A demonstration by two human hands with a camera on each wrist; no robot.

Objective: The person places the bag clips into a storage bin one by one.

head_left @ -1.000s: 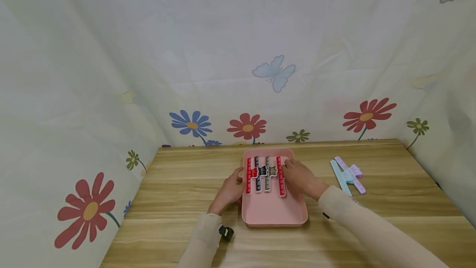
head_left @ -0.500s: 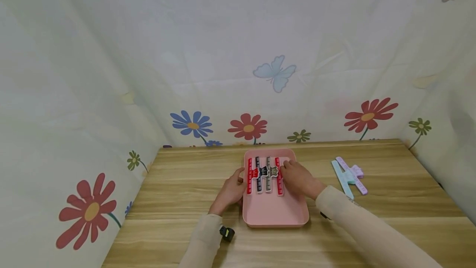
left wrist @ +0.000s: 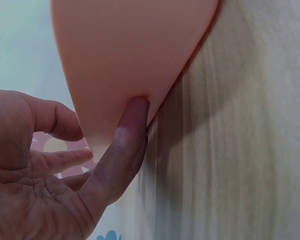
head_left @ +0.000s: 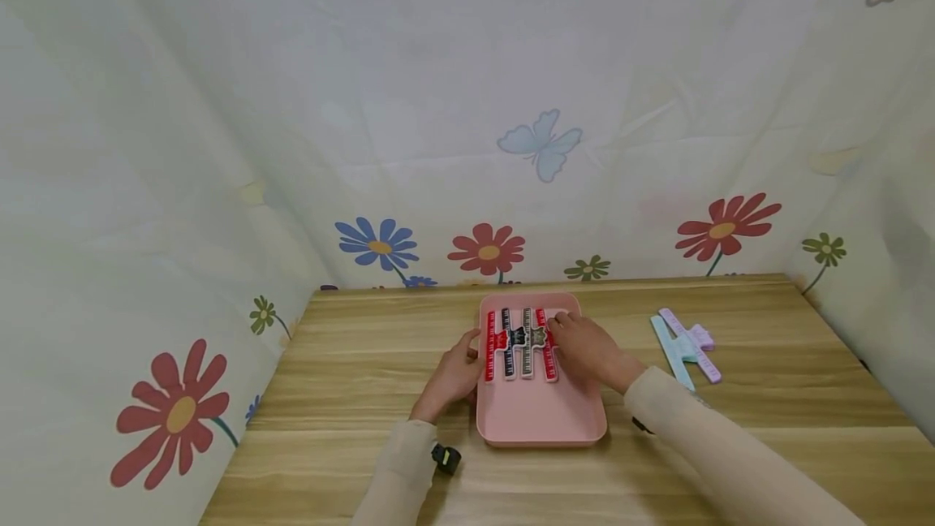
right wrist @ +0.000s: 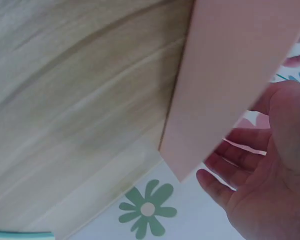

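Note:
My left hand point(head_left: 454, 372) holds the left side of a pink tray point(head_left: 540, 420). In the left wrist view, one digit presses low on the tray's outer wall point(left wrist: 130, 45) and others meet the rim. My right hand point(head_left: 588, 351) reaches over the right rim and grips the rightmost red clip point(head_left: 547, 347) by its handle side; its fingertips are partly hidden there. To its left lie a grey clip point(head_left: 527, 355), a black clip point(head_left: 508, 357) and another red clip point(head_left: 490, 357), side by side. All are long piano-key-patterned clips with shaped handles.
A mint clip point(head_left: 668, 347) and a lilac clip point(head_left: 708, 365) lie crossed on the wooden table point(head_left: 365, 347), right of the tray. Floral-printed cloth point(head_left: 409, 144) stands behind the table and along both sides.
The rightmost red clip has shifted slightly left, closer to the grey clip, with my right hand at it. Its tilt has changed a little. My left hand stays at the tray.

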